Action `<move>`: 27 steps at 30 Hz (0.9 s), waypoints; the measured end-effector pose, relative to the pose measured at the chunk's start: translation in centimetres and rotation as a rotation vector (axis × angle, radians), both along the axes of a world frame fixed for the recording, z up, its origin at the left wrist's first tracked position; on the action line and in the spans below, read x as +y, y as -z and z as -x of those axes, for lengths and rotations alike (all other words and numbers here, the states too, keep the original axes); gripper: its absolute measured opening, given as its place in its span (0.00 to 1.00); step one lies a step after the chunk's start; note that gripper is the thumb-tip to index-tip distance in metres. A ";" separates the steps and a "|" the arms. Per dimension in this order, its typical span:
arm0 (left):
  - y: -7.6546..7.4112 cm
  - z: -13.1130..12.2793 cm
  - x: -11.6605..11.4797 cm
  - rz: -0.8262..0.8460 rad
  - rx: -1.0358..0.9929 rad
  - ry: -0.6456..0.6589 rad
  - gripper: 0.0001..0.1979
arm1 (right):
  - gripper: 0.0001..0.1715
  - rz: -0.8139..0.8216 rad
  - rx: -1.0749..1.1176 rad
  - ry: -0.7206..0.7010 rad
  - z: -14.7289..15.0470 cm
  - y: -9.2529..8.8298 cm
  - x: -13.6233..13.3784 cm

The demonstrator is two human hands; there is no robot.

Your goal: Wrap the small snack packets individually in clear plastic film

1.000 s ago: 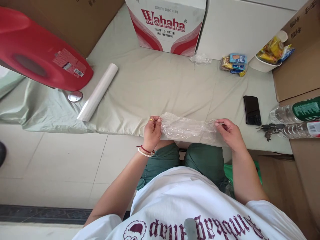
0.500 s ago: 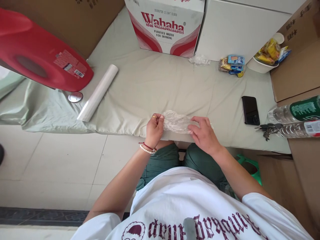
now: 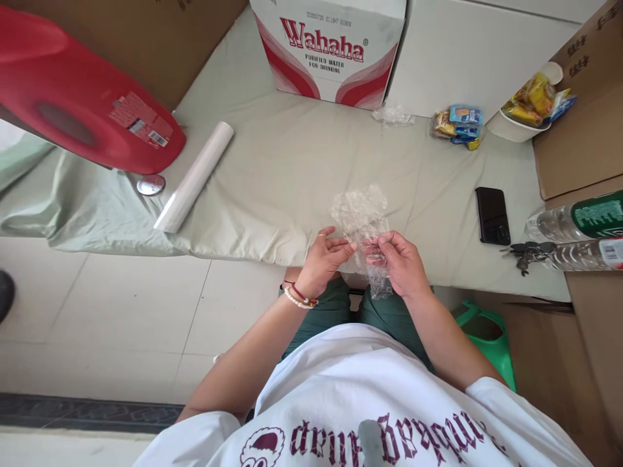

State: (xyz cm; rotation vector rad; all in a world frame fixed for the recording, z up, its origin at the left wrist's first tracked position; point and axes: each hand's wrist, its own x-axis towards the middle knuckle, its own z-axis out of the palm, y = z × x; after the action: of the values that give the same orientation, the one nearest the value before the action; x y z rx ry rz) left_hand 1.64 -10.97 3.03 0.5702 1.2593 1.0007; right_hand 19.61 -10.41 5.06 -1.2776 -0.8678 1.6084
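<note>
A crumpled sheet of clear plastic film (image 3: 363, 204) is held up at the table's front edge, its upper part spread over the cloth and its lower end hanging down toward my lap. My right hand (image 3: 402, 263) pinches it around its middle, thumb on top and fingers behind the film. From the other side my left hand (image 3: 331, 256) reaches in, its thumb and index fingertip meeting at the film's left edge while its remaining fingers are loosely bent. Whether the film is a bag or a flat sheet I cannot tell.
On the cloth-covered table (image 3: 277, 175) lie a white plastic roll (image 3: 195, 178), a black phone (image 3: 492, 216), keys (image 3: 528, 253) and snack packets (image 3: 457, 126). A red jug (image 3: 92, 104) stands left, a Wahaha carton (image 3: 331, 55) behind, bottles (image 3: 584, 220) right. A green stool (image 3: 496, 337) is below.
The film has turned from lying sideways between both hands to running upward and down. My left hand has moved right, close to my right hand, which has shifted its hold toward the film's middle.
</note>
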 end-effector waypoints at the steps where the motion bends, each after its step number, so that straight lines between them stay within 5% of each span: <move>1: 0.1 -0.4 -0.2 -0.004 -0.006 0.024 0.38 | 0.28 0.007 0.044 0.010 0.3 0.0 -0.2; 5: 0.6 -0.9 -0.1 -0.059 -0.036 0.079 0.24 | 0.26 0.043 0.153 0.060 0.1 0.2 -0.3; 11: 0.6 -0.2 1.0 -0.042 -0.125 -0.050 0.21 | 0.27 0.044 -0.020 0.259 -3.4 1.1 1.0; 15: 1.3 0.6 2.1 -0.050 0.140 -0.091 0.13 | 0.25 -0.022 -0.281 0.306 -5.8 1.8 2.0; 22: 3.2 2.2 4.1 -0.184 0.620 -0.048 0.19 | 0.21 -0.078 -0.656 0.236 -8.4 3.8 3.0; 27: 2.6 2.2 4.6 -0.219 0.686 0.073 0.18 | 0.24 -0.061 -0.705 0.199 -8.7 5.1 3.1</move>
State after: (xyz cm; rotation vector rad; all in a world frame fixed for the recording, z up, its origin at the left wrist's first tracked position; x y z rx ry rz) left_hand -0.60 -6.34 0.43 1.1893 1.7170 0.9157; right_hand 28.36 -7.27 0.00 -1.8591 -1.1478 0.9603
